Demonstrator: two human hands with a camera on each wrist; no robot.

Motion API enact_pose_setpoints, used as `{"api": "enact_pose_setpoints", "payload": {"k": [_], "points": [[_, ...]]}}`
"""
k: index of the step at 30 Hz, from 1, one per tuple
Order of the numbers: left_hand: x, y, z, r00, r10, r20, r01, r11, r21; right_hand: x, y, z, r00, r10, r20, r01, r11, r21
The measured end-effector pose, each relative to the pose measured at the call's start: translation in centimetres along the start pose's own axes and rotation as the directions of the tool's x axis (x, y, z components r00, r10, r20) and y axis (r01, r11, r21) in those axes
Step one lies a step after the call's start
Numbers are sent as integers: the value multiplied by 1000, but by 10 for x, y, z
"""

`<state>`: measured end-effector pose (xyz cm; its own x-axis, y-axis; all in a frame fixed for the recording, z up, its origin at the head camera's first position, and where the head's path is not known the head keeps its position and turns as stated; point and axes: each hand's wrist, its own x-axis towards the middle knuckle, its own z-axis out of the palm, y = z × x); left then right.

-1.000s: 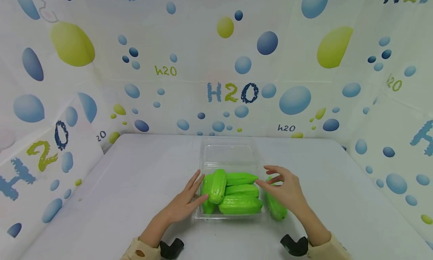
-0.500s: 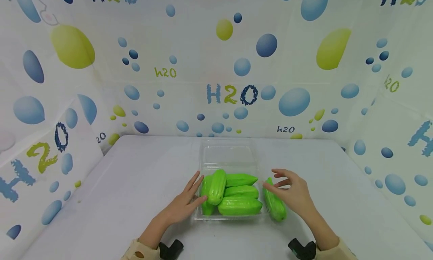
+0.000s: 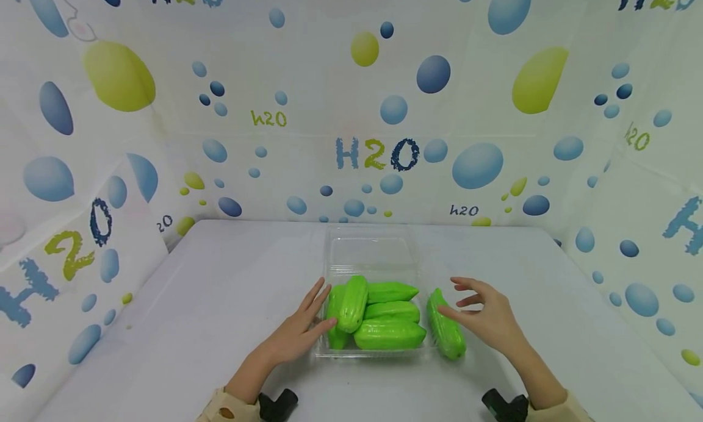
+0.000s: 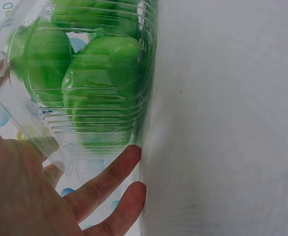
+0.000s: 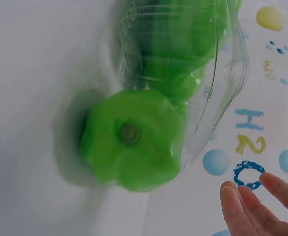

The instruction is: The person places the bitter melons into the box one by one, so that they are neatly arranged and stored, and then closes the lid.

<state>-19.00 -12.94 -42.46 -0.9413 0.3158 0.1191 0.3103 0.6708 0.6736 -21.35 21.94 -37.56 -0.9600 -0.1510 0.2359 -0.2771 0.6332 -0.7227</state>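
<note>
A clear plastic clamshell box (image 3: 373,352) stands in the middle of the table and holds several glossy green ribbed gourds (image 3: 390,334), one lying across the others. My left hand (image 3: 301,332) rests at the box's left side, its fingers straight and spread, with the thumb over the rim. In the left wrist view two fingertips (image 4: 131,155) lie low against the box wall. Just right of the box lies a loose green gourd (image 3: 449,333), stem end toward me. My right hand (image 3: 489,315) hovers beside it, holding nothing, fingers loosely bent; its thumb tip overlaps the gourd in the head view.
The box's lid (image 3: 373,251) is folded back flat on the white table (image 3: 236,269). Behind and at both sides hangs a white curtain (image 3: 307,62) with blue and green spots. Dark wrist-camera mounts (image 3: 278,405) sit at the sleeves.
My right hand has moved to the right, from the box's right edge to beside the loose gourd. The left hand, the box and the gourds have stayed in place.
</note>
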Motion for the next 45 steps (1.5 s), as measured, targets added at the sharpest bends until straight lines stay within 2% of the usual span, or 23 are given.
{"api": "enact_pose_setpoints", "payload": {"k": [13, 24, 38, 45], "points": [[0, 4, -1, 1000, -5, -3, 5, 1000, -4, -1, 20, -10, 992, 14, 124, -14, 1000, -2], [1, -1, 1, 1000, 8, 2, -8, 1000, -16, 0, 29, -5, 981, 31, 191, -20, 998, -60], [1, -1, -1, 1000, 3, 7, -3, 1000, -3, 1, 37, 10, 954, 44, 297, -26, 998, -64], [1, -2, -1, 1000, 0, 14, 0, 1000, -10, 1, 38, 12, 945, 62, 320, -49, 998, -46]]}}
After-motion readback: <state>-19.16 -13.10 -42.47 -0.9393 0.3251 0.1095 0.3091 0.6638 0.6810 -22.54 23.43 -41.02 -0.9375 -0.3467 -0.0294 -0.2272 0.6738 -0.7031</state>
